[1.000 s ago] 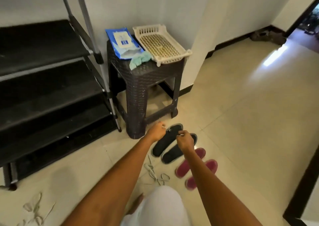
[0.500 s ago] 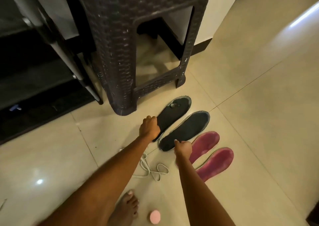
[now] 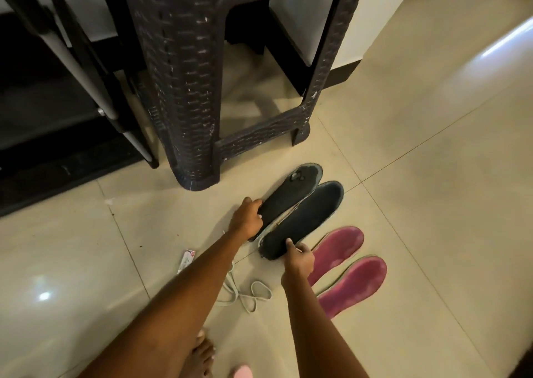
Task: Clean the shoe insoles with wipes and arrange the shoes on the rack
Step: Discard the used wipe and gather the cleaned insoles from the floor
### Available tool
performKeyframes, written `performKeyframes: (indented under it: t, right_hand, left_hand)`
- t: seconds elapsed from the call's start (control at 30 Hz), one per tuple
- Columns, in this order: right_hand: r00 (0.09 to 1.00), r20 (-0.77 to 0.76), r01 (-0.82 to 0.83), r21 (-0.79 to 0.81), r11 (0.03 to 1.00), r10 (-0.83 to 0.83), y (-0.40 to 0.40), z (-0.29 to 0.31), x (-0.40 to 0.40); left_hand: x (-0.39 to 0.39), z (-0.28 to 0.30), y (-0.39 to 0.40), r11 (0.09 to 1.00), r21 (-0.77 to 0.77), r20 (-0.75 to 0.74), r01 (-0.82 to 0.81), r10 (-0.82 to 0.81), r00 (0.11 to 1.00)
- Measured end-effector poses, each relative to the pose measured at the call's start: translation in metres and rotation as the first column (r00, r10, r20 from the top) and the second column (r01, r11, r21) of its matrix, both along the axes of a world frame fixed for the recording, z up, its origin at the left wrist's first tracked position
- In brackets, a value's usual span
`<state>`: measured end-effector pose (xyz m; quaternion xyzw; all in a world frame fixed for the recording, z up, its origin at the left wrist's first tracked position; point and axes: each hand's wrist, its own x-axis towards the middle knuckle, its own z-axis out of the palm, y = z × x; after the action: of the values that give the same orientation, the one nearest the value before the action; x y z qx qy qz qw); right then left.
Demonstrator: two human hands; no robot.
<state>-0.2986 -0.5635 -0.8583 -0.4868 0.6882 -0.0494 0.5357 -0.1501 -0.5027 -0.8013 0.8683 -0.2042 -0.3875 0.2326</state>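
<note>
Your left hand (image 3: 247,217) grips the heel end of the left dark insole (image 3: 288,196), fingers curled over its edge, while your right hand (image 3: 298,258) pinches the heel end of the right dark insole (image 3: 302,220), thumb on top. Both insoles lie on the tiled floor (image 3: 418,175), side by side and touching along their inner edges, toes pointing away from you toward the woven plastic stool (image 3: 184,89). The left one carries a small dark lump near its toe; what it is cannot be told.

Just to the right lie two pink insoles (image 3: 343,265), parallel and untouched. A loose grey shoelace (image 3: 248,291) curls on the floor between your forearms, and a small wrapper (image 3: 187,259) lies beside your left arm. The dark shoe rack (image 3: 57,94) stands to the left of the stool.

You appear to be at the picking-up step: the dark pair is gripped but, by the look of it, not yet wiped. No wipes and no shoes show in view. The next move probably calls for lifting both insoles by the heels without letting them fold, then bringing them to wherever the wipes are. Mind the lace underfoot as you rise.
</note>
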Motion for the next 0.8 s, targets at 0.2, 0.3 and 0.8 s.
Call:
performKeyframes:
  t: [0.2,0.3,0.8]
  right_hand:
    - [0.985,0.152,0.048,0.21,0.976,-0.081,0.011,0.138,0.015]
    - [0.972,0.188,-0.196,0.308,0.931,0.143,0.016,0.21,0.02]
    - [0.571,0.316,-0.82,0.184,0.542,0.757,0.178,0.488,0.056]
  left_hand:
    - [0.003,0.077,0.031,0.943,-0.14,-0.272,-0.302,0.257,0.927]
    - [0.0,0.138,0.065,0.86,-0.116,-0.406,-0.498,0.416,0.813]
    - [-0.043,0.382,0.291,0.394,-0.256,-0.572,-0.882,0.674,0.467]
